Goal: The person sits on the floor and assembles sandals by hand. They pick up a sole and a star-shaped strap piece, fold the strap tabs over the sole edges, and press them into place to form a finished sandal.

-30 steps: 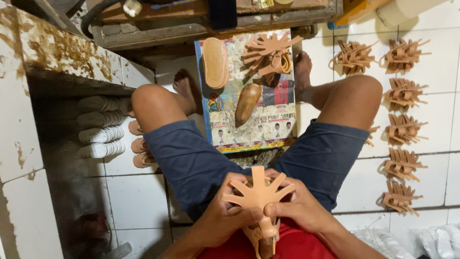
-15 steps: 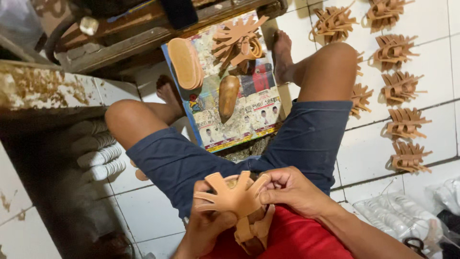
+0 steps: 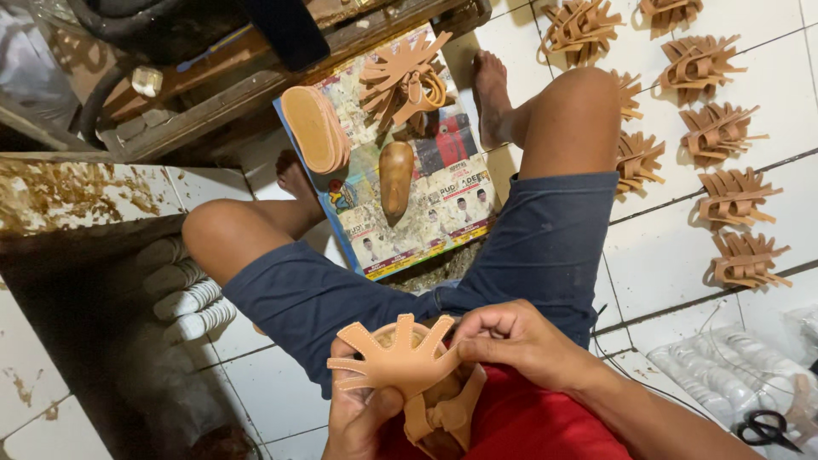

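I hold a tan leather sandal upper (image 3: pixel 400 362) with several strap tabs fanning out, over my lap. My left hand (image 3: pixel 362 417) grips it from below, thumb on its lower edge. My right hand (image 3: pixel 515 345) pinches its right tabs with fingers curled. Under the upper a brown form shows, partly hidden by my hands. On the floor between my legs lies a printed board (image 3: pixel 426 200) carrying a wooden shoe last (image 3: pixel 396 179), a stack of tan insoles (image 3: pixel 317 128) and another fanned upper (image 3: pixel 405 77).
Several finished strap uppers (image 3: pixel 720 128) lie in rows on the white tiled floor at the right. Black scissors (image 3: pixel 767 426) and bagged pale soles (image 3: pixel 724 362) sit at lower right. White soles (image 3: pixel 187 294) are stacked at left under a stained ledge (image 3: pixel 77 192).
The view has shifted left and tilted. The upper sits lower left in my hands, and my right hand has moved onto its right tabs.
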Tool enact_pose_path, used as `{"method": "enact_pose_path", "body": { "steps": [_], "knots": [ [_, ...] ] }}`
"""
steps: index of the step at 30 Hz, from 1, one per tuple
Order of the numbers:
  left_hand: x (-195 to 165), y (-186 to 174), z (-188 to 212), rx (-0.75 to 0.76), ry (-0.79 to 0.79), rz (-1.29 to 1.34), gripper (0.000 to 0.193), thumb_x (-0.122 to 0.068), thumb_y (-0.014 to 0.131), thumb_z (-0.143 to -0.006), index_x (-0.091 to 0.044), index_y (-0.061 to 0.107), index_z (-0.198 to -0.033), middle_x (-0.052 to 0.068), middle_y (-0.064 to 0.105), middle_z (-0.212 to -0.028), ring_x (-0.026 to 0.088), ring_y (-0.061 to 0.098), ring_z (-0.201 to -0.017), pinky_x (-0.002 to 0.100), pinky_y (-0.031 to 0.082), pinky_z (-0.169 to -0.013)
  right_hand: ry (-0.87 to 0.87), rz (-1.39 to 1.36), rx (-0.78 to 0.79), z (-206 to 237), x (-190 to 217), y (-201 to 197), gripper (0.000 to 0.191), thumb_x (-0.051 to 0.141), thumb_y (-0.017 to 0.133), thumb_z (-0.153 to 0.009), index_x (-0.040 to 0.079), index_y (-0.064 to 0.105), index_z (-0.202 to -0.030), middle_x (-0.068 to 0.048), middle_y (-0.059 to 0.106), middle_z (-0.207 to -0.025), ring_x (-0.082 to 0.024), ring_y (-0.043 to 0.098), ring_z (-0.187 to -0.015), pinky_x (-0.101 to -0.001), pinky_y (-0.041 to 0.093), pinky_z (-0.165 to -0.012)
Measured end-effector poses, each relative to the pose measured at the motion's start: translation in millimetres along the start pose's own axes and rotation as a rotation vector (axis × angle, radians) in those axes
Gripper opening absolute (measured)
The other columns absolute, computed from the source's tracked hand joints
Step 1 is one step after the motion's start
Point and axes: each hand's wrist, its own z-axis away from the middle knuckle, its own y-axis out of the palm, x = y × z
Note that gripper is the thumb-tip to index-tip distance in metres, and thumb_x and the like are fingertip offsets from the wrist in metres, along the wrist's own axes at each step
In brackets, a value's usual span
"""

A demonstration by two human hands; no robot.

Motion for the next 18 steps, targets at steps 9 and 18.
{"method": "enact_pose_path", "body": {
  "steps": [9, 18],
  "knots": [
    [11.4, -23.0, 2.4, -0.002, 0.061, -0.018, 0.084, -0.022, 0.086, -0.083, -0.004, 0.030, -0.143, 0.029, 0.056, -0.134, 0.037, 0.060, -0.122, 0.053, 0.046, -0.107, 0.035, -0.066, 0.245, -3.9, -1.9, 8.1, 0.025, 0.026, 0.056, -0.108, 0.003, 0.062, -0.113, 0.003, 0.063, -0.100, -0.005, 0.055, -0.092, -0.0235, 0.046, -0.081],
    [10.5, -29.9, 1.6, 0.052, 0.048, -0.030, 0.085, -0.027, 0.085, -0.084, -0.005, 0.029, -0.143, 0.030, 0.056, -0.136, 0.039, 0.061, -0.123, 0.053, 0.048, -0.106, 0.066, -0.185, 0.253, -12.0, 1.8, 13.4, 0.026, 0.018, 0.062, -0.100, 0.000, 0.066, -0.117, -0.001, 0.070, -0.106, -0.008, 0.064, -0.096, -0.0269, 0.053, -0.088]
  ]
}}
